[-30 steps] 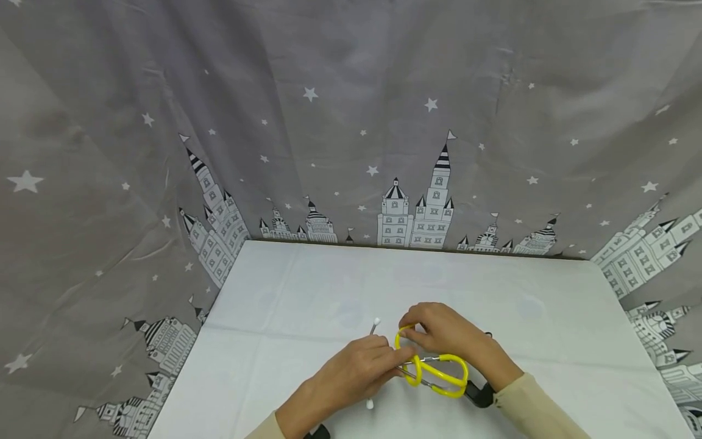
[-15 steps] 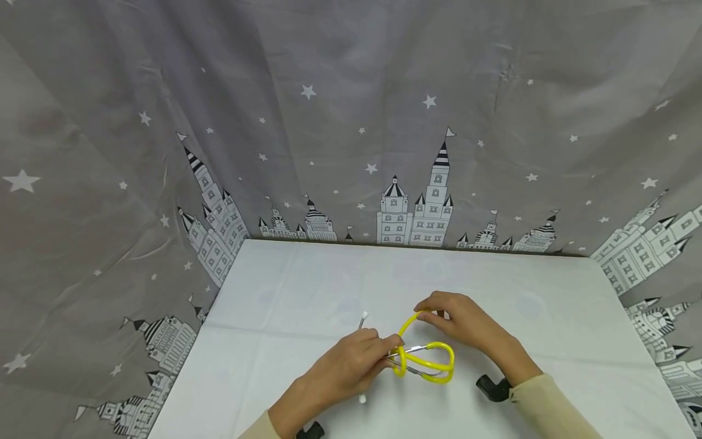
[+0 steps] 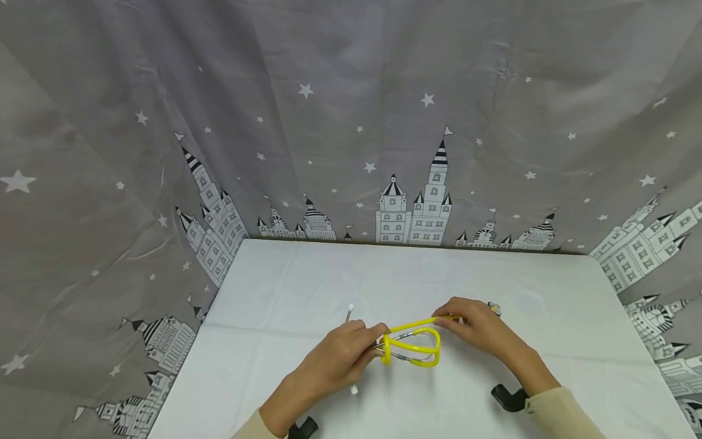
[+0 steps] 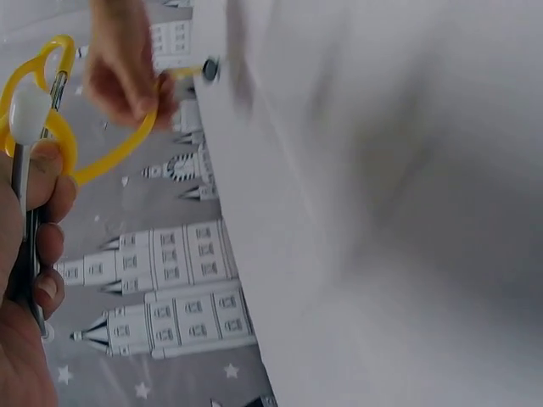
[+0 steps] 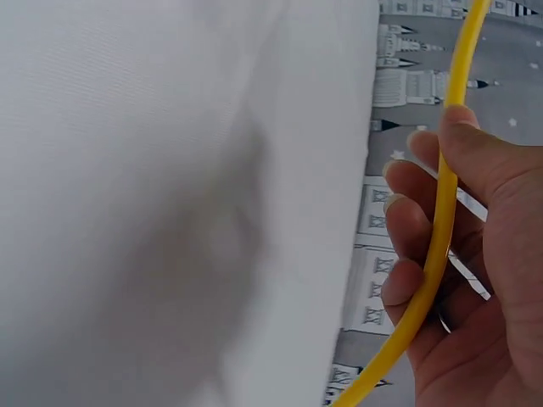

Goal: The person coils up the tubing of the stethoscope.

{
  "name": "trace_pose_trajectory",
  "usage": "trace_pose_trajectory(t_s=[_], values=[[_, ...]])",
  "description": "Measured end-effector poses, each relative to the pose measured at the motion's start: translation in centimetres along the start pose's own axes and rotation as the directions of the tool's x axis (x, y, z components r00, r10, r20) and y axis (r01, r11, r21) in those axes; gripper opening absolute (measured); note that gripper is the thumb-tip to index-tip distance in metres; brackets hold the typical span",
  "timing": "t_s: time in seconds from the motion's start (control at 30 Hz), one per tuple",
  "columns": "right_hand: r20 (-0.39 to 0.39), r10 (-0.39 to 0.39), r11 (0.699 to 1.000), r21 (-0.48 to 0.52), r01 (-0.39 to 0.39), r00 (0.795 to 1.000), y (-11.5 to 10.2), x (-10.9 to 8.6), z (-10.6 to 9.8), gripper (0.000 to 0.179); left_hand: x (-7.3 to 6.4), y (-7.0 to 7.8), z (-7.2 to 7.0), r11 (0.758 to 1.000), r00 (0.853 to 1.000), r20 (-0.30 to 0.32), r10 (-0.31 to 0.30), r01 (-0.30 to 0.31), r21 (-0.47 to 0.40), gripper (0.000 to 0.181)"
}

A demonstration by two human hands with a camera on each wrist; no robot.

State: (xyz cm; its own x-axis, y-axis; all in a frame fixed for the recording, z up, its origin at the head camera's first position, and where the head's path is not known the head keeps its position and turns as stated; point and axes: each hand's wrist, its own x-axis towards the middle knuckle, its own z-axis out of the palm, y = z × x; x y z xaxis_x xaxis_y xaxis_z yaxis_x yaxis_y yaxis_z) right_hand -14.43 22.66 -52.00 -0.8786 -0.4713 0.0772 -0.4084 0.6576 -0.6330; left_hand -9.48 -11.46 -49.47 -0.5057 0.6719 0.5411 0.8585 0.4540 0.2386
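Observation:
A yellow stethoscope (image 3: 411,349) is stretched between the two hands above the white table. My left hand (image 3: 342,353) grips its metal ear tubes, and the white eartips (image 3: 351,308) poke out on either side of the fist. Yellow tubing is looped around itself just right of that hand. My right hand (image 3: 474,323) pinches the free length of tube (image 5: 441,212) between thumb and fingers, the tube running along the curled fingers in the right wrist view. Behind the right hand shows the round chest piece (image 3: 495,308), also visible in the left wrist view as a dark disc (image 4: 211,69).
The white tabletop (image 3: 307,274) has faint creases and lies under both hands. A grey curtain (image 3: 351,91) printed with castles and stars hangs behind and beside it. Black wrist camera parts (image 3: 509,397) sit under the right forearm and the left one.
My right hand has slid out to the right, drawing the free tube straight from the loop. My left hand has shifted left and slightly up with the ear tubes.

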Motion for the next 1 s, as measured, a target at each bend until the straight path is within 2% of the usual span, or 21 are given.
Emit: trace_pose_trajectory(t_s=[0.2, 0.3, 0.4, 0.5, 0.73, 0.87, 1.0], values=[[-0.028, -0.069, 0.998, -0.008, 0.069, 0.997, 0.2, -2.2, 1.9, 0.020, -0.6, -1.3, -0.7, 0.997, 0.997, -0.023, -0.073, 0.073, 0.009, 0.047], [-0.024, -0.108, 0.994, -0.025, 0.107, 0.994, -0.9, -3.3, 3.0, 0.020, -0.9, -2.1, -0.9, 0.996, 0.995, -0.051, -0.083, 0.084, 0.032, 0.049], [-0.031, -0.181, 0.982, -0.068, 0.178, 0.983, -2.7, -4.5, 3.9, 0.020, -1.2, -2.8, -0.7, 0.993, 0.994, -0.069, -0.089, 0.094, 0.074, 0.047], [-0.051, -0.289, 0.950, -0.138, 0.280, 0.956, -4.8, -5.4, 4.5, 0.019, -1.4, -3.5, -0.4, 0.988, 0.992, -0.072, -0.101, 0.108, 0.108, 0.045], [-0.049, -0.508, 0.843, -0.235, 0.484, 0.860, -9.9, -6.0, 4.9, 0.015, -1.6, -3.9, 0.7, 0.982, 0.990, -0.069, -0.120, 0.128, 0.139, 0.042], [-0.064, -0.578, 0.790, -0.291, 0.539, 0.813, -12.0, -5.6, 4.3, 0.010, -1.5, -3.6, 1.4, 0.978, 0.991, -0.046, -0.127, 0.133, 0.163, 0.039], [-0.123, -0.610, 0.768, -0.334, 0.546, 0.783, -13.4, -4.8, 3.6, 0.015, -1.3, -3.3, 2.0, 0.974, 0.991, -0.036, -0.127, 0.131, 0.182, 0.039]])
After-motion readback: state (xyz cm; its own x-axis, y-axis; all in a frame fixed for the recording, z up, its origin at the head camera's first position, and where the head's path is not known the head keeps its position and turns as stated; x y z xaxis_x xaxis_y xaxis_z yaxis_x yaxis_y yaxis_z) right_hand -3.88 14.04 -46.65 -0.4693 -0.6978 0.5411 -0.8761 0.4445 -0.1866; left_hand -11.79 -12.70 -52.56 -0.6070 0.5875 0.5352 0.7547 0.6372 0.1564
